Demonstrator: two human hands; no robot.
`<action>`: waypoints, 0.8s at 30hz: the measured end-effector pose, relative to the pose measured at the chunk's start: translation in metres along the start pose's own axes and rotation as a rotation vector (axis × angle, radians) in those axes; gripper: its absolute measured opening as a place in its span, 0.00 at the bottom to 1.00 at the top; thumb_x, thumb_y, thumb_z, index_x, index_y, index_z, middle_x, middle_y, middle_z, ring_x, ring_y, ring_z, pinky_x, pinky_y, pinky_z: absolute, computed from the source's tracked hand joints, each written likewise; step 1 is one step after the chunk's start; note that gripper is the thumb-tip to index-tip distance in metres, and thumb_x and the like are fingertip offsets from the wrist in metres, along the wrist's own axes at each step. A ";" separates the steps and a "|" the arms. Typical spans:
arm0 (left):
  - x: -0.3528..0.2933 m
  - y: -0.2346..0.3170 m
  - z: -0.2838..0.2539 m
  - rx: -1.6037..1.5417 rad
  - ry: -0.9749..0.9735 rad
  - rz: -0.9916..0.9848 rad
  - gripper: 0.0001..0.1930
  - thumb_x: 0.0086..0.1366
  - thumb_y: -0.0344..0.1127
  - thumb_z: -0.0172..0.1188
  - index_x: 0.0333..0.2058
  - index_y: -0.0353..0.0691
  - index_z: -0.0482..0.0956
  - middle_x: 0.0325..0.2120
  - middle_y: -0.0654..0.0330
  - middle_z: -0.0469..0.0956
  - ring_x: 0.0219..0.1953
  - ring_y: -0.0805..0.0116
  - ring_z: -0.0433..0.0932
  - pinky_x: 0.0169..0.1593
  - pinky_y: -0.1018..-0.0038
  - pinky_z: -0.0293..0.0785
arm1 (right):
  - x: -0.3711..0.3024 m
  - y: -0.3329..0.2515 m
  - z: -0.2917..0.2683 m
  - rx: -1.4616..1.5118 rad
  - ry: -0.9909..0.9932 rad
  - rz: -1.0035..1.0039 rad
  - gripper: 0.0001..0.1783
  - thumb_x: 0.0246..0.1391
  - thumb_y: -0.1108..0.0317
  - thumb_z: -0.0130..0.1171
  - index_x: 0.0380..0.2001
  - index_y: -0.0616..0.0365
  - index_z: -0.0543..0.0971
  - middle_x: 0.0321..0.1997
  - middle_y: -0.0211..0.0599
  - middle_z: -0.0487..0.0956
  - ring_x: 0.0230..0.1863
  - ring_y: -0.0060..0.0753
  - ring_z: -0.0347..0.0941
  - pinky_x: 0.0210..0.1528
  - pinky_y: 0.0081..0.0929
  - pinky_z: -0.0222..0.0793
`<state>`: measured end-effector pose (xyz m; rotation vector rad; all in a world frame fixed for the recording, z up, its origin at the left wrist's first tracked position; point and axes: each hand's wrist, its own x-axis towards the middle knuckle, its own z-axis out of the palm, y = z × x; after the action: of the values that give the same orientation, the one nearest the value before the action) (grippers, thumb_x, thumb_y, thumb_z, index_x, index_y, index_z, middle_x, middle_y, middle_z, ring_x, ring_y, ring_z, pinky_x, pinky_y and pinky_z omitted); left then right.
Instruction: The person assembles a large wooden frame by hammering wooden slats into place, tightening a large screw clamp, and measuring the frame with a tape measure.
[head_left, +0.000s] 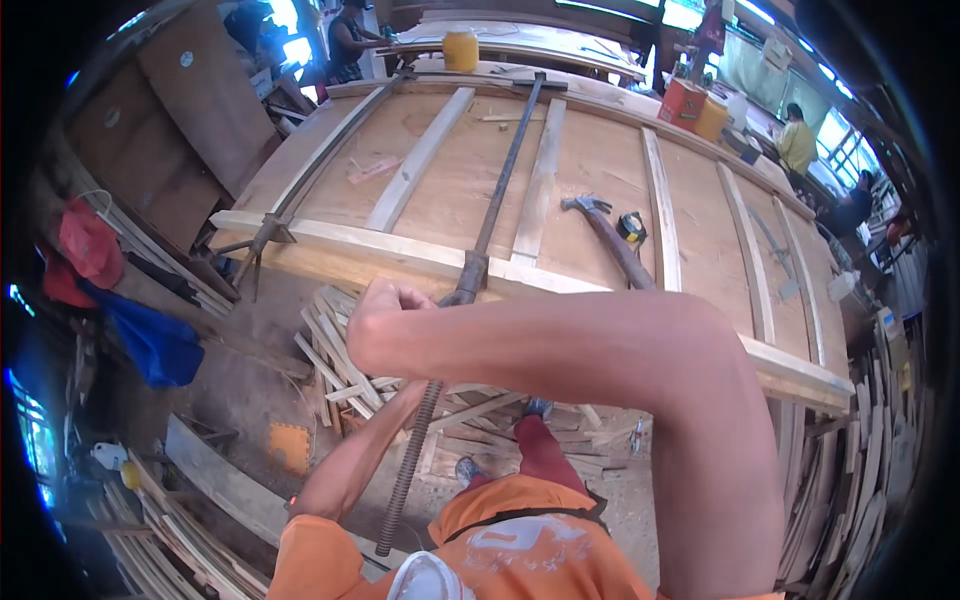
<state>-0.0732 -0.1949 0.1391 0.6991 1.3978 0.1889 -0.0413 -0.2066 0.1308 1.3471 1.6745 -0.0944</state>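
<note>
A long metal bar clamp (505, 170) lies across a wooden panel frame (600, 275). Its jaw meets the near rail, and its threaded screw (410, 470) sticks out toward me. My right hand (383, 312) is closed at the screw end of this clamp, fingers curled; the exact part in its grip is hidden. My right forearm crosses in front of the screw. Below it, my left forearm (350, 460) reaches up toward the same place, but my left hand is hidden behind the right one. A second bar clamp (330, 150) spans the frame farther left.
A claw hammer (612, 240) and a tape measure (631, 227) lie on the panel. Yellow containers (460, 50) and a red box (682, 104) stand along its far side. Wood offcuts (335, 345) litter the floor; planks (870, 470) stack at right. Other people (797, 145) are beyond.
</note>
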 end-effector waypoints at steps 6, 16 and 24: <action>0.058 -0.038 -0.017 0.325 0.026 0.456 0.08 0.58 0.26 0.58 0.33 0.35 0.86 0.31 0.56 0.84 0.35 0.66 0.84 0.44 0.66 0.80 | 0.013 -0.026 0.007 0.120 0.166 0.202 0.11 0.58 0.62 0.65 0.37 0.55 0.90 0.38 0.43 0.88 0.38 0.42 0.86 0.38 0.47 0.80; 0.098 -0.052 -0.052 0.883 -0.300 0.834 0.23 0.78 0.48 0.54 0.35 0.30 0.82 0.21 0.53 0.76 0.26 0.66 0.71 0.34 0.59 0.68 | -0.051 0.006 0.126 1.209 0.925 0.359 0.21 0.72 0.57 0.55 0.43 0.71 0.80 0.32 0.58 0.86 0.36 0.63 0.85 0.36 0.50 0.81; 0.035 -0.005 -0.045 1.258 -0.036 0.834 0.26 0.76 0.48 0.58 0.25 0.28 0.77 0.15 0.48 0.70 0.21 0.54 0.73 0.32 0.58 0.68 | -0.019 -0.017 0.174 1.701 0.997 0.273 0.18 0.77 0.62 0.48 0.39 0.70 0.73 0.23 0.70 0.76 0.32 0.79 0.77 0.32 0.66 0.68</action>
<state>-0.1105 -0.1657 0.1062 2.2995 0.9916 -0.0931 0.0503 -0.3272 0.0412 3.2485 2.1255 -0.9974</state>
